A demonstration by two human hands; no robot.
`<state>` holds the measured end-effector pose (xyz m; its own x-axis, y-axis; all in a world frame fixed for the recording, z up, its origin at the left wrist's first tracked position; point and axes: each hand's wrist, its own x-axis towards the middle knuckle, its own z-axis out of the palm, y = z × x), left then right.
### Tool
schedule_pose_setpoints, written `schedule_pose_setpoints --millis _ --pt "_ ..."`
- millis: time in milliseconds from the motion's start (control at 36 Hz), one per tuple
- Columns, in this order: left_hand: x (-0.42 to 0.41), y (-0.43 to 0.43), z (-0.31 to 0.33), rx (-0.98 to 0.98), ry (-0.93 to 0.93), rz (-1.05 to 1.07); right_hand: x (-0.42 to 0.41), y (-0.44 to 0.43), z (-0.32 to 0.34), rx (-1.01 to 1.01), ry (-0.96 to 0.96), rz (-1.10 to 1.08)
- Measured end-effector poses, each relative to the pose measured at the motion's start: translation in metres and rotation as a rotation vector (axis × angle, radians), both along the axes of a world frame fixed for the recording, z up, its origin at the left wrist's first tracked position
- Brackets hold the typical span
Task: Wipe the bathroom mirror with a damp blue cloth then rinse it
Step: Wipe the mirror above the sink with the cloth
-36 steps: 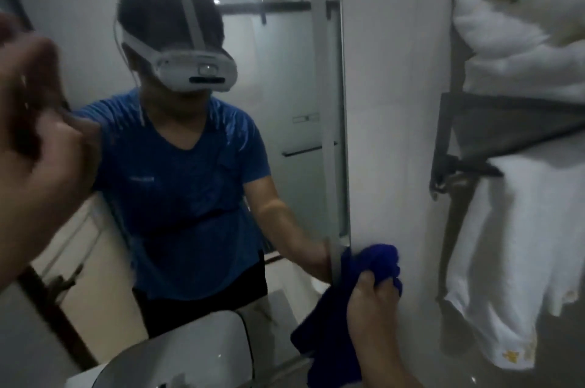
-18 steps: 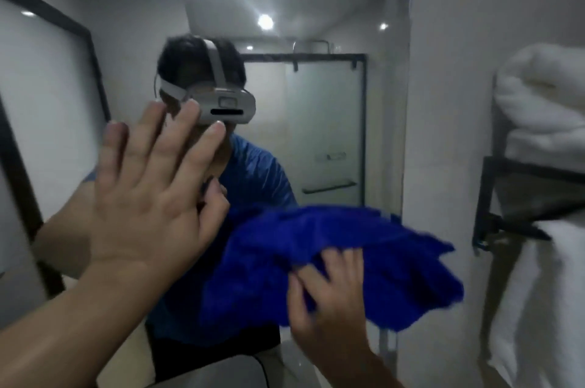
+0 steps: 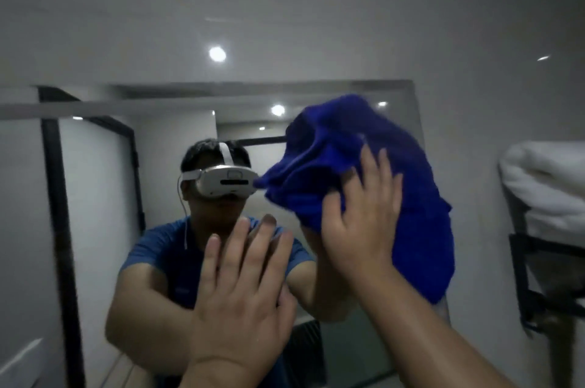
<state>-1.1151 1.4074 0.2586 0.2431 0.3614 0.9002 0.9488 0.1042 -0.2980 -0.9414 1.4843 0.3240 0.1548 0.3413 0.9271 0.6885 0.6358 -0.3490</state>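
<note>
the right hand [image 3: 361,229] is pressing the blue cloth [image 3: 364,185] flat against the mirror [image 3: 152,166], fingers spread and straight. the cloth is now sitting high on the glass near its upper right corner, having risen from mid-height half a second ago, where it was spread wider. the left hand [image 3: 240,299] is staying open, fingers extended toward the glass, now lower and nearer the centre. white towels [image 3: 544,185] are resting on a black rack [image 3: 538,280] at the right.
</note>
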Motion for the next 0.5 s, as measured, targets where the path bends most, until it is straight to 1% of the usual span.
schedule_pose_setpoints --millis 56,111,167,222,278,306,361,389,417,444,500 --pt "-0.002 -0.004 0.003 -0.054 -0.020 -0.040 -0.011 -0.006 -0.035 -0.072 -0.026 -0.035" --pt "-0.005 -0.011 0.003 -0.089 -0.010 -0.081 -0.011 -0.007 -0.069 -0.176 0.001 -0.086" --pt "-0.014 -0.018 0.009 -0.055 0.072 -0.141 -0.001 -0.004 -0.086 -0.292 0.054 -0.119" --pt "-0.032 -0.028 0.026 -0.090 0.186 -0.163 0.018 0.001 -0.077 -0.369 0.089 -0.135" --pt "-0.060 -0.045 0.047 -0.182 0.299 -0.032 0.037 0.003 -0.045 -0.389 0.131 -0.166" --pt "-0.070 -0.058 0.054 -0.215 0.335 -0.026 0.044 0.001 -0.024 -0.416 0.155 -0.106" --pt "-0.088 -0.086 0.073 -0.237 0.255 -0.047 0.051 -0.002 0.018 -0.405 0.229 -0.006" --pt "-0.096 -0.096 0.083 -0.161 0.216 -0.105 0.049 -0.003 0.039 -0.388 0.238 -0.008" --pt "-0.102 -0.102 0.094 -0.028 0.129 -0.168 0.045 -0.006 0.059 -0.377 0.213 -0.031" --pt "-0.107 -0.112 0.106 0.038 0.036 -0.199 0.037 -0.008 0.076 -0.374 0.169 -0.050" --pt "-0.129 -0.121 0.127 0.111 -0.113 -0.079 0.019 -0.016 0.106 -0.350 0.097 -0.055"
